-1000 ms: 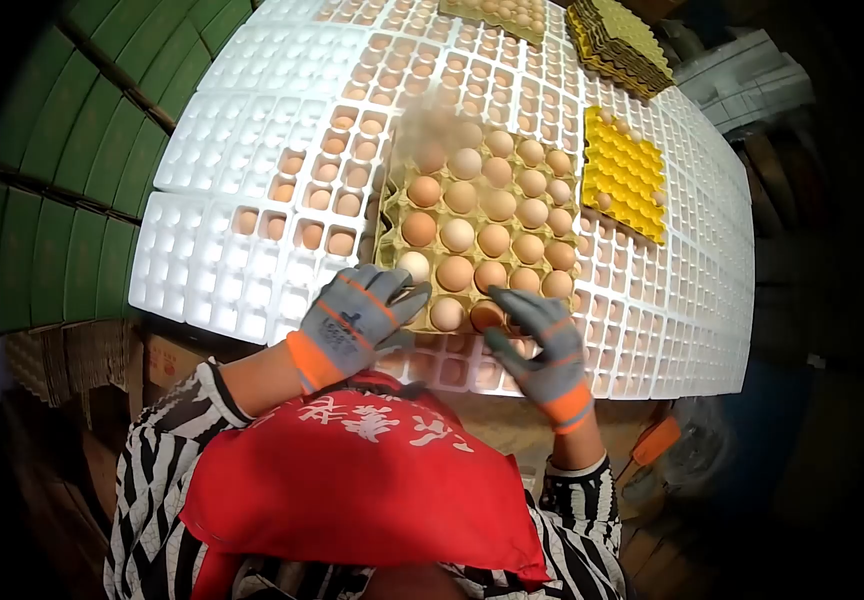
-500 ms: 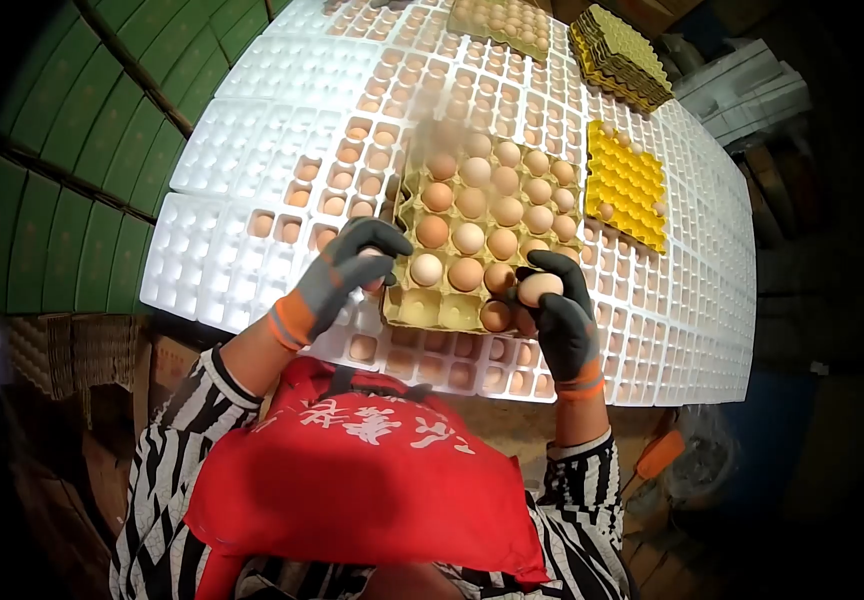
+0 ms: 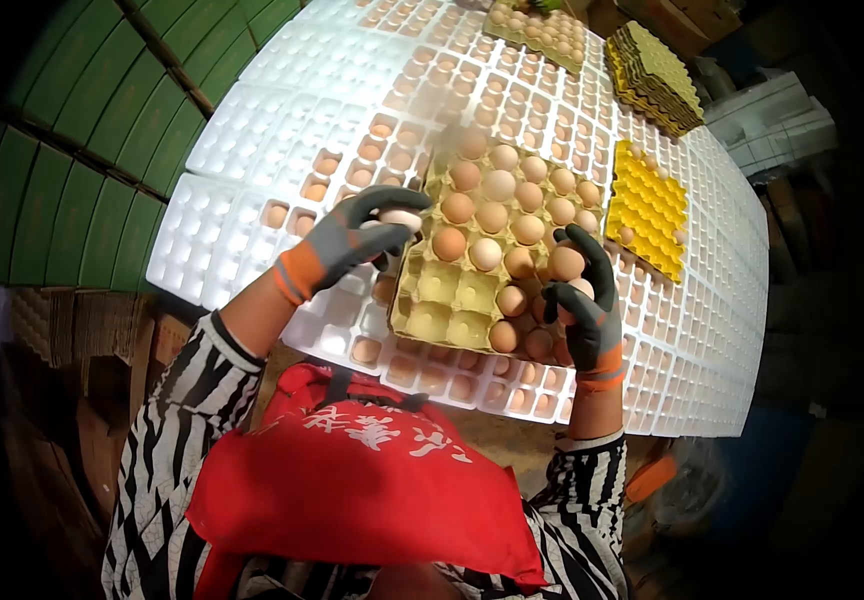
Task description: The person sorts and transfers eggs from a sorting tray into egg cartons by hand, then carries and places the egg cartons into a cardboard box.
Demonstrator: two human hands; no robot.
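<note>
My left hand (image 3: 357, 238), in a grey and orange glove, is closed around a pale egg (image 3: 402, 218) at the left edge of a yellowish pulp egg tray (image 3: 439, 290). Curled fingers of my right hand (image 3: 592, 305), gloved alike, hold a brown egg (image 3: 566, 263) over the tray's right side. A second egg (image 3: 581, 288) shows against that palm. Brown and pale eggs (image 3: 492, 216) fill the tray's back rows. Several cells at its front left hold nothing. Beneath lie white foam trays (image 3: 327, 335), with eggs in many pockets.
A yellow tray (image 3: 649, 215) with a few eggs lies to the right. Stacked pulp trays (image 3: 655, 78) and another full egg tray (image 3: 537, 35) stand farther back. Green boxes (image 3: 62, 195) line the left. An orange handle (image 3: 651, 479) shows below the table's right edge.
Two eggs have left the front-left cells of the pulp tray. My left hand has moved up along the tray's left edge. The whole view has shifted slightly.
</note>
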